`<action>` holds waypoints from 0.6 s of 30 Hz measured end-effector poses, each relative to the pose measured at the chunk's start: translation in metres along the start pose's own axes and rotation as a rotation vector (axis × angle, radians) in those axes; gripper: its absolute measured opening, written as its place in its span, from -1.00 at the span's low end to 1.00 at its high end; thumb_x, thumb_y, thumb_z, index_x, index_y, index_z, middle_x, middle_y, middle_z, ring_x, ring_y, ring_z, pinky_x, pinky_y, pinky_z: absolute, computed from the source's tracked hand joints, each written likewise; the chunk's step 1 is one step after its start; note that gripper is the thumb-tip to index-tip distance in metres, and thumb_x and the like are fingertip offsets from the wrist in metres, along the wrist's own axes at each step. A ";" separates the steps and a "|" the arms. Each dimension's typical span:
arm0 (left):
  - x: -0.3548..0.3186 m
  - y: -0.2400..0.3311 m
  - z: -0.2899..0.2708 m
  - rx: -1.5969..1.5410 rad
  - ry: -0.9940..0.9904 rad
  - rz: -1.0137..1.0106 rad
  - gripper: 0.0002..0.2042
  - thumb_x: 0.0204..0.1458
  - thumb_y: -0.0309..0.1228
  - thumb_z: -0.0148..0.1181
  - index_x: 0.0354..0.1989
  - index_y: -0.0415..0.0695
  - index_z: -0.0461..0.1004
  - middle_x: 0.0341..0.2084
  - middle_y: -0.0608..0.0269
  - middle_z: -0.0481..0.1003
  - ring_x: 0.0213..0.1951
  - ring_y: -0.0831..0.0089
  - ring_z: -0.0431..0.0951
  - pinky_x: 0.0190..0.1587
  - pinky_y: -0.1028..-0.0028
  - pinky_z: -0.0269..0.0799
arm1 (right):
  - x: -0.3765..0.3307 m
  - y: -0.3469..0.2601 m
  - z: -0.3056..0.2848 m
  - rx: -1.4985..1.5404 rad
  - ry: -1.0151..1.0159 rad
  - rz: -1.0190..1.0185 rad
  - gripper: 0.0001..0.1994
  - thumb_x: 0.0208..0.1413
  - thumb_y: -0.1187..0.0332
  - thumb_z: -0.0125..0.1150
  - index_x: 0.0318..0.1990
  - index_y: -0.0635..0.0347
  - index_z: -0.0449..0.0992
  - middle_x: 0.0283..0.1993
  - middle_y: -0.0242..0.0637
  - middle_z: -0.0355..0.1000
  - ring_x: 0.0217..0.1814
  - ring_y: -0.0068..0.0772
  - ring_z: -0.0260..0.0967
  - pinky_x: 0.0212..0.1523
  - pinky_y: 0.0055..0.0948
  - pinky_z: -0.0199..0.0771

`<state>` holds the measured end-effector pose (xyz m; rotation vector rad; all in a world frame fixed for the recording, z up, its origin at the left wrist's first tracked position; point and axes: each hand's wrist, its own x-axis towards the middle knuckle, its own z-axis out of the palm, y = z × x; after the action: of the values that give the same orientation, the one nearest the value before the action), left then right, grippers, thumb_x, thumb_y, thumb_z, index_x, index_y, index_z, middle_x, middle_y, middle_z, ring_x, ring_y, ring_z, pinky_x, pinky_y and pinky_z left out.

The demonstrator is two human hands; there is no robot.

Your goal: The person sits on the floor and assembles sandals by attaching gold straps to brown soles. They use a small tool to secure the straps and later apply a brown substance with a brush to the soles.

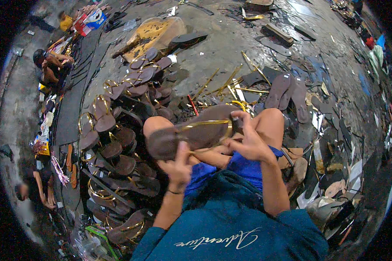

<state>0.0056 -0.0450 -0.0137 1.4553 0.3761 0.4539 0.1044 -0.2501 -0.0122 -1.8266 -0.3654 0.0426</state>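
Across my lap lies a dark brown flip-flop (201,134) with gold straps, its rounded left end over my left knee. My left hand (177,167) grips its near edge, with one finger raised against the sole beside the strap; this hand is slightly blurred. At the other end my right hand (253,141) pinches around the gold strap (228,128), thumb and fingers on both sides of it. The undersides of the flip-flop and some fingertips are hidden. To my left is a large heap of similar gold-strapped flip-flops (125,166).
Brown soles (278,91) lie beyond my right knee. Gold strips (211,81) and a red tool (193,105) are scattered ahead. A stained yellowish slab (154,37) stands farther off. Scraps (335,187) cover the right floor. Other people (52,65) sit along the left.
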 end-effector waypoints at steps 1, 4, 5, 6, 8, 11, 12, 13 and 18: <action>-0.019 -0.032 0.006 0.102 -0.001 0.189 -0.65 0.08 -0.56 0.18 0.06 -0.30 0.38 -0.10 0.13 0.50 -0.06 0.37 0.50 0.02 0.43 0.43 | 0.013 0.004 0.008 0.039 0.086 0.099 -0.53 0.00 0.31 0.39 -0.01 0.32 0.33 -0.09 -0.13 0.40 0.09 -0.27 0.37 0.13 -0.38 0.32; -0.040 -0.014 0.015 -0.475 -0.266 -0.316 -0.65 0.12 -0.49 0.16 0.08 -0.29 0.36 -0.11 0.18 0.49 -0.03 0.40 0.46 0.08 0.43 0.36 | 0.044 0.013 -0.005 0.051 0.201 0.109 -0.65 0.00 0.30 0.39 -0.10 0.26 0.49 -0.03 -0.11 0.43 0.13 -0.26 0.37 0.13 -0.41 0.32; -0.037 -0.008 0.012 -0.454 -0.357 -0.500 -0.66 0.13 -0.47 0.14 0.08 -0.29 0.37 -0.12 0.21 0.49 -0.04 0.42 0.46 0.07 0.44 0.36 | 0.049 -0.008 -0.019 0.016 0.160 0.032 -0.71 -0.01 0.25 0.39 -0.16 0.18 0.55 0.02 -0.08 0.43 0.20 -0.20 0.33 0.18 -0.36 0.28; -0.035 -0.001 0.008 -0.423 -0.457 -0.682 -0.67 0.15 -0.46 0.13 0.07 -0.28 0.37 -0.13 0.23 0.49 -0.05 0.44 0.46 0.07 0.45 0.35 | 0.051 -0.024 -0.028 -0.025 0.115 -0.041 -0.75 -0.01 0.20 0.38 -0.22 0.11 0.61 0.08 -0.05 0.43 0.27 -0.15 0.28 0.22 -0.31 0.24; -0.037 -0.001 0.013 -0.176 -0.542 -0.671 -0.72 0.18 -0.44 0.09 0.04 -0.25 0.38 -0.16 0.28 0.49 -0.11 0.50 0.46 -0.03 0.52 0.36 | 0.051 -0.026 -0.027 0.008 0.020 -0.056 -0.78 -0.04 0.19 0.40 -0.25 0.04 0.64 0.13 -0.07 0.42 0.22 -0.15 0.33 0.19 -0.27 0.30; -0.041 0.005 0.025 -0.354 -0.619 -0.644 -0.77 0.17 -0.47 0.06 -0.02 -0.22 0.40 -0.21 0.30 0.50 -0.17 0.56 0.46 -0.11 0.58 0.35 | 0.049 -0.012 -0.025 -0.008 -0.052 -0.031 -0.78 -0.06 0.21 0.42 -0.24 -0.01 0.65 0.15 -0.09 0.41 0.19 -0.11 0.36 0.17 -0.25 0.34; -0.042 0.007 0.026 -0.442 -0.636 -0.677 -0.78 0.16 -0.49 0.06 -0.03 -0.22 0.41 -0.23 0.30 0.50 -0.18 0.57 0.46 -0.12 0.59 0.35 | 0.047 -0.012 -0.025 0.016 -0.051 -0.021 -0.78 -0.05 0.21 0.41 -0.24 -0.01 0.65 0.15 -0.08 0.41 0.19 -0.10 0.36 0.17 -0.25 0.34; -0.043 0.001 0.024 -0.458 -0.627 -0.685 -0.78 0.16 -0.49 0.05 -0.03 -0.21 0.41 -0.23 0.30 0.50 -0.17 0.56 0.46 -0.11 0.57 0.35 | 0.046 -0.011 -0.024 0.040 -0.049 -0.010 -0.78 -0.05 0.21 0.41 -0.24 -0.01 0.65 0.15 -0.08 0.41 0.19 -0.10 0.36 0.17 -0.24 0.34; -0.024 -0.012 0.004 -0.138 -0.698 -0.649 -0.70 0.15 -0.43 0.00 0.04 -0.25 0.38 -0.17 0.23 0.51 -0.07 0.47 0.47 0.05 0.44 0.35 | 0.048 0.003 -0.017 0.033 -0.039 -0.053 -0.76 -0.06 0.18 0.41 -0.24 0.01 0.64 0.15 -0.04 0.40 0.19 -0.08 0.36 0.16 -0.23 0.34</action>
<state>-0.0119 -0.0617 -0.0257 1.1824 0.2228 -0.5343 0.1548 -0.2536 -0.0025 -1.7851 -0.4375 0.0473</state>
